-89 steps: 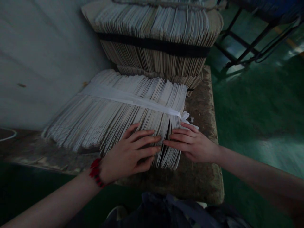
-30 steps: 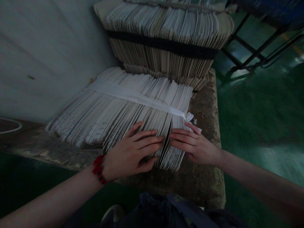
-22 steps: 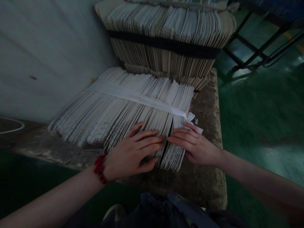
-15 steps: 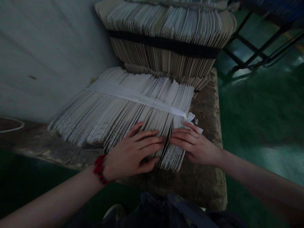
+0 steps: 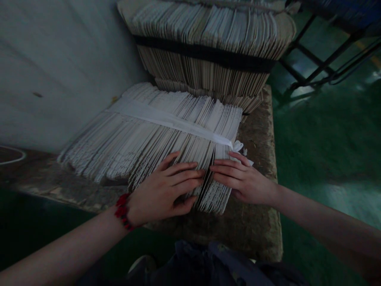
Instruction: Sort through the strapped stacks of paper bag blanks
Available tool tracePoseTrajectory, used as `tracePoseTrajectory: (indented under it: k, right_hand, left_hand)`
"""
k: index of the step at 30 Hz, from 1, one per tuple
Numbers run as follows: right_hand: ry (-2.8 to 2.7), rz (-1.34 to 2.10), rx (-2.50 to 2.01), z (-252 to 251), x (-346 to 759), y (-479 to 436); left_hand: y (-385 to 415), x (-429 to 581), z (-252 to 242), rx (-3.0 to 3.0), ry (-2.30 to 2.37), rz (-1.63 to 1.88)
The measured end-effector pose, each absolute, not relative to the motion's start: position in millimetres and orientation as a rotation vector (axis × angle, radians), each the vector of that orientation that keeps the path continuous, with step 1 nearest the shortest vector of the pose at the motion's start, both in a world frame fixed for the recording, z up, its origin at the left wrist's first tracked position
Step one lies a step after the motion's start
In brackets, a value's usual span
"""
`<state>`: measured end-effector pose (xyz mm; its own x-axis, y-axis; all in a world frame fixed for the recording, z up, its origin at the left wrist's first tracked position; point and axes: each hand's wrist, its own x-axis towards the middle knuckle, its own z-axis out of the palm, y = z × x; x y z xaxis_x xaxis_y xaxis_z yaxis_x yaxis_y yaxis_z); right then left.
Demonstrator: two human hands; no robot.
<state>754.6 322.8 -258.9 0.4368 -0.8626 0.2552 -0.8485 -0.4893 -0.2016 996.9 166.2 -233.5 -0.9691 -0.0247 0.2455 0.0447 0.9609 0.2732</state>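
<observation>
**Paper bundle (image 5: 166, 135), white, 1**
Lies on the worn desk (image 5: 256, 234), long axis left to right, sheet edges up, tied with a white band (image 5: 169, 121). Left hand (image 5: 162, 188) and right hand (image 5: 242, 180) rest open on its near side, fingertips almost meeting, neither gripping.

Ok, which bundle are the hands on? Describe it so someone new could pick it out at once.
Start at the worn slab beside the grey wall. Of the two paper stacks on it, pick the white bundle in front, under the left hand and right hand. It's tied with a white strip, unlike the taller tan stack behind, which has a black strap.
</observation>
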Motion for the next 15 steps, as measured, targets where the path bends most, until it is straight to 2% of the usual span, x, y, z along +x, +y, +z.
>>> tracePoseTrajectory:
  k: [15]
  right_hand:
    - [1.555,-0.529,-2.592,-257.6,755.3,321.8]
  left_hand:
    - [164.3,995.5,-231.6,-0.008,-2.871,-0.388]
